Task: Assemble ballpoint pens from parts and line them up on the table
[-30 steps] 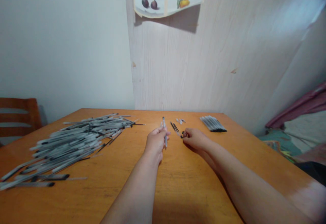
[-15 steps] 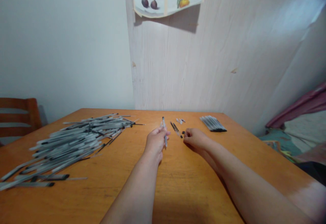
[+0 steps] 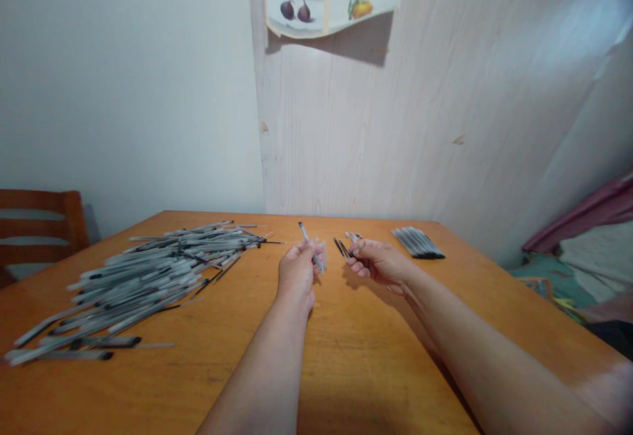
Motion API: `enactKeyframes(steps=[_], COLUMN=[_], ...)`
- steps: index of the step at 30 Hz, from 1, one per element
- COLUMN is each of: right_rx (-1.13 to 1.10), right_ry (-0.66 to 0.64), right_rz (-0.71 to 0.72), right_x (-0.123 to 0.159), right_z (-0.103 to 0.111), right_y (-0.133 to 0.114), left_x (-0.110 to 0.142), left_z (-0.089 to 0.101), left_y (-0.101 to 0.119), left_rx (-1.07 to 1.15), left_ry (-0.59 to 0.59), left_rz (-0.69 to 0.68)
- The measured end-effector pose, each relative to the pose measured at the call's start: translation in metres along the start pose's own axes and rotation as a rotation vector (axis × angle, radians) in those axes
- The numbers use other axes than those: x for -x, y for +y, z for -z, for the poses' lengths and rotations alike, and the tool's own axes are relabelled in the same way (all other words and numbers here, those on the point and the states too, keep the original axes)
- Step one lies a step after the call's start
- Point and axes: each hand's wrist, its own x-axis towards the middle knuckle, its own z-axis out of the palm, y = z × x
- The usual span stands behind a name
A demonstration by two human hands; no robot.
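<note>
My left hand [image 3: 298,265] is closed around a clear pen [image 3: 303,231] with a dark end that points up and away from me. Other clear, pale tubes [image 3: 322,255] show beside that pen at the same fingers. To the right, my right hand [image 3: 378,262] is raised a little off the table, thumb and finger pinched on a small black pen part [image 3: 352,254], mostly hidden by the fingertips. Just left of those fingertips lie thin dark refills [image 3: 340,246]. Small clear and white pieces [image 3: 349,235] rest behind the right hand, partly covered by it.
A large loose heap of pens [image 3: 163,270] covers the left of the wooden table [image 3: 346,356]. At the back right, several pens [image 3: 418,242] lie in a neat row, black ends toward me. A wooden chair [image 3: 74,224] stands at the left; cloth [image 3: 588,257] lies beyond the right edge.
My right hand has lifted from the table and moved slightly left, a small black piece now in its pinch. The pen in my left hand has tilted leftward at its top.
</note>
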Motion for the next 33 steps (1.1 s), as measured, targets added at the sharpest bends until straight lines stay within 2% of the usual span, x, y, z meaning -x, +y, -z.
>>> enactKeyframes(steps=[9,19,28,33], right_rx=[-0.092,-0.129,-0.175,-0.170], right_ry=[-0.047,0.071,0.130,0.115], right_rz=[-0.015,-0.017,-0.004,-0.003], right_x=[0.003,0.007,0.005,0.005], right_z=[-0.018,-0.042,-0.048,-0.048], right_y=[0.010,0.018,0.024,0.025], left_x=[0.000,-0.001,0.001,0.004], left_z=[-0.002,-0.003,-0.004,-0.005], left_y=[0.007,0.007,0.006,0.008], left_rx=[0.128,0.177,0.168,0.162], left_ry=[0.067,0.091,0.072,0.069], left_rz=[-0.012,-0.035,-0.033,-0.024])
